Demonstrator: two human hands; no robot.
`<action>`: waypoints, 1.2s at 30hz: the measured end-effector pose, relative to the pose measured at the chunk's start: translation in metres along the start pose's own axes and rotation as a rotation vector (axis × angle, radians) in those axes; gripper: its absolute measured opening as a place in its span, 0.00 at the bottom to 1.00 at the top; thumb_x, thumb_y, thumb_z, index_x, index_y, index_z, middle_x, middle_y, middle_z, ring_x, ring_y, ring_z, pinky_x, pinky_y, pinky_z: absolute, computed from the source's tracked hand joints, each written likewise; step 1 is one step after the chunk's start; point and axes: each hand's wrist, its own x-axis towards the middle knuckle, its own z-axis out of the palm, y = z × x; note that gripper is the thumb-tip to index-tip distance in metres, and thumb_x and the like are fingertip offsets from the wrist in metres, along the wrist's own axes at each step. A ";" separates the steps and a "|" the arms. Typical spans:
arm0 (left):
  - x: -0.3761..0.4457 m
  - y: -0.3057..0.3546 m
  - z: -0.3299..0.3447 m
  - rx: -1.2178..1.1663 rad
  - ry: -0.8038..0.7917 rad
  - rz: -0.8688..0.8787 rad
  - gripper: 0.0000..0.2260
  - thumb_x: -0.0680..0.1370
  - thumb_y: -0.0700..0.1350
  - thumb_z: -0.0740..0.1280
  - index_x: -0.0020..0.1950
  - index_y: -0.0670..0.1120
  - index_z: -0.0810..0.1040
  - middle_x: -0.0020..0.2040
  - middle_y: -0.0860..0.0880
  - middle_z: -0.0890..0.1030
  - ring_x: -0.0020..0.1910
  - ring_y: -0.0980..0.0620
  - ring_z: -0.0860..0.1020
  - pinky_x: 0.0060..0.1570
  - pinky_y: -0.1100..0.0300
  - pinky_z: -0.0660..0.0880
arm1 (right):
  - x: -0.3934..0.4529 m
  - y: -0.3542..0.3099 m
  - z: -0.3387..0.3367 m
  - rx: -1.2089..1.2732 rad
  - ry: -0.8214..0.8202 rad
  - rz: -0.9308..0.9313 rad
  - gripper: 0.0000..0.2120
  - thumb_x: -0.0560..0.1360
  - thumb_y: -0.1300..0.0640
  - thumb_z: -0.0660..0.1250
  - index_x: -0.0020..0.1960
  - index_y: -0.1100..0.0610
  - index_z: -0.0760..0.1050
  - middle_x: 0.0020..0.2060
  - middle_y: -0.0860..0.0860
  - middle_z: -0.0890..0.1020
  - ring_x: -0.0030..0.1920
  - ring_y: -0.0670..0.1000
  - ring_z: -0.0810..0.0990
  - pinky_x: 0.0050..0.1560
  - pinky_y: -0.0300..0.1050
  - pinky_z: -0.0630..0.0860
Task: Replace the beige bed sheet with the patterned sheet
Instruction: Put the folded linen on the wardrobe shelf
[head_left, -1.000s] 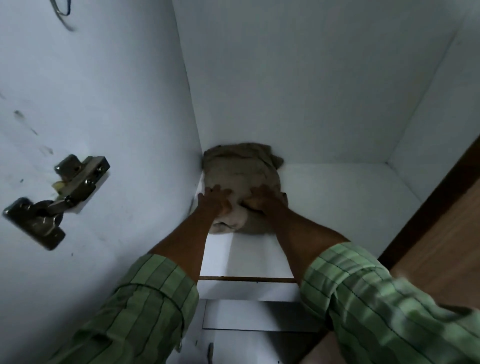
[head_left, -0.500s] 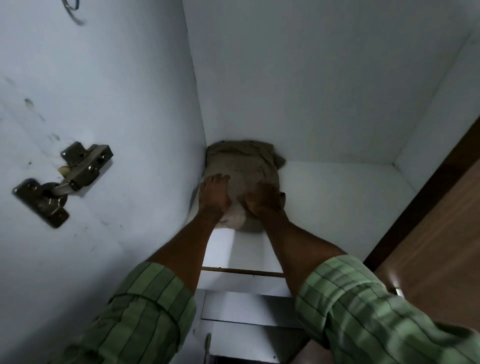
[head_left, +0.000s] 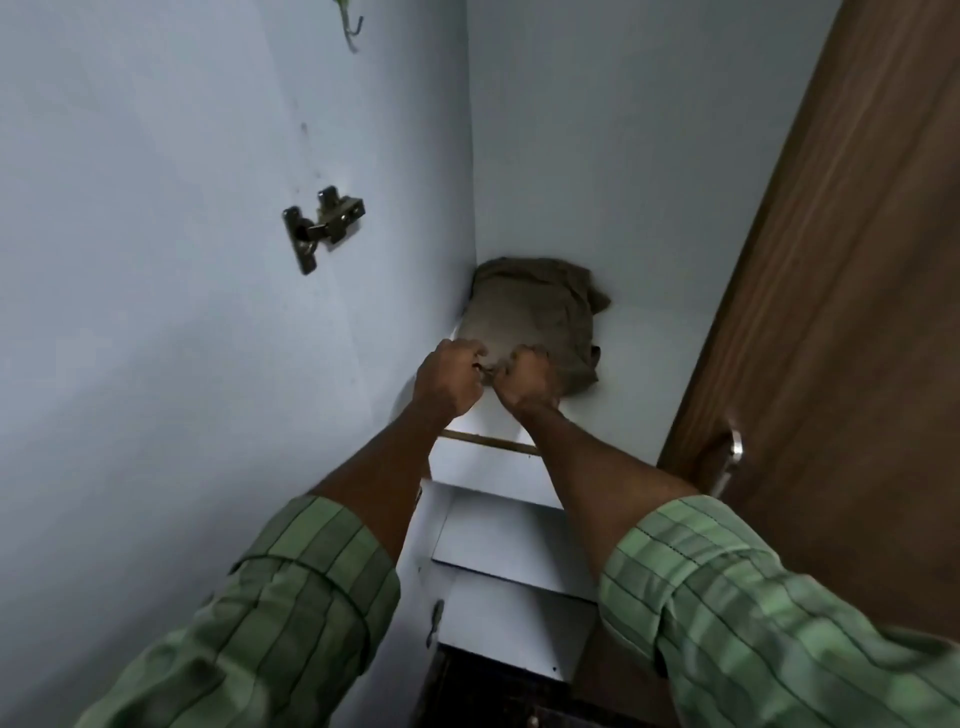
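Well, far left of the beige sheet, a metal hinge (head_left: 324, 228) sits on the white inner wall (head_left: 182, 312) of the wardrobe, and a small hook (head_left: 350, 28) hangs high above that hinge. The beige sheet (head_left: 535, 312) itself lies bundled on the white shelf (head_left: 623, 384), pushed into the back left corner where the side wall meets the rear wall. At the sheet's near edge the left hand (head_left: 449, 379) has its fingers curled, the grip pinching a fold of the cloth. Just right of it, almost touching, the right hand (head_left: 527, 384) is also curled into the sheet's near edge, its grip closed on the fabric. Both forearms reach up from green checked sleeves (head_left: 291, 613). Below the sheet, white drawer fronts (head_left: 509, 540) step downward. Right of the sheet stands a brown wooden door (head_left: 841, 312) with a metal handle (head_left: 730, 462).
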 end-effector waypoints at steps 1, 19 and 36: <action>-0.017 0.004 -0.008 0.017 0.005 -0.004 0.16 0.75 0.43 0.71 0.63 0.51 0.80 0.57 0.48 0.83 0.57 0.45 0.79 0.57 0.51 0.79 | -0.019 -0.003 -0.005 -0.002 0.005 -0.019 0.15 0.76 0.50 0.64 0.53 0.59 0.81 0.52 0.59 0.82 0.57 0.60 0.79 0.57 0.49 0.75; -0.314 0.012 -0.129 0.183 0.152 -0.344 0.12 0.79 0.44 0.65 0.62 0.53 0.80 0.57 0.52 0.82 0.60 0.49 0.76 0.56 0.52 0.76 | -0.316 -0.082 -0.025 0.169 -0.277 -0.255 0.10 0.81 0.52 0.64 0.49 0.54 0.83 0.51 0.52 0.84 0.52 0.57 0.83 0.45 0.46 0.75; -0.437 -0.002 -0.175 -0.418 0.616 -1.162 0.28 0.73 0.39 0.71 0.69 0.52 0.65 0.62 0.49 0.78 0.58 0.47 0.78 0.57 0.47 0.80 | -0.405 -0.120 -0.026 0.289 -0.548 -0.484 0.06 0.76 0.50 0.68 0.45 0.52 0.79 0.44 0.46 0.82 0.46 0.53 0.80 0.42 0.43 0.73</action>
